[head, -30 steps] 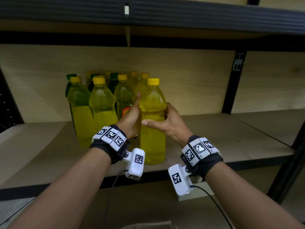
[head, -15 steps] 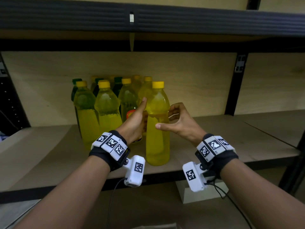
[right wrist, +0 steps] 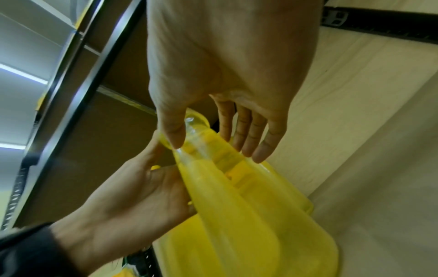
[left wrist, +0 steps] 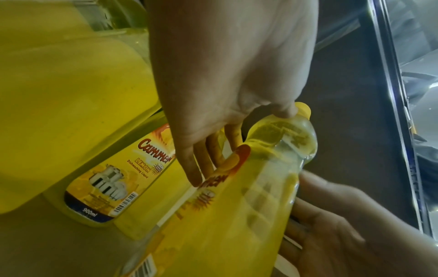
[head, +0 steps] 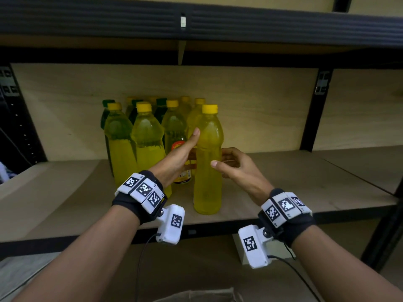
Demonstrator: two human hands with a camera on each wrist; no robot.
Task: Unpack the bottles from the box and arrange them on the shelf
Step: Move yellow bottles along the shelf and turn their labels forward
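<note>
A yellow-capped bottle of yellow liquid [head: 208,171] stands upright near the front edge of the wooden shelf [head: 283,188]. My left hand [head: 192,147] lies flat against its left side, fingers straight, thumb tip on the bottle's shoulder [left wrist: 282,142]. My right hand [head: 220,158] cups loosely round the bottle's right side, thumb across the front, fingers relaxed and not clamped [right wrist: 217,148]. Behind and to the left stands a cluster of several similar bottles [head: 148,144], some green-capped. One with a "Cammer Lemon" label [left wrist: 113,180] is right behind my left hand.
The shelf runs on bare to the right as far as a black upright post [head: 314,110]. A dark upper shelf beam [head: 218,20] hangs low overhead. A white block [head: 239,247] sits under the shelf edge. A brown cardboard edge [head: 196,296] shows at the bottom.
My right hand has let go of the bottle it gripped a second ago and now only cups it loosely. My left hand stays against the bottle. The bottle has not moved.
</note>
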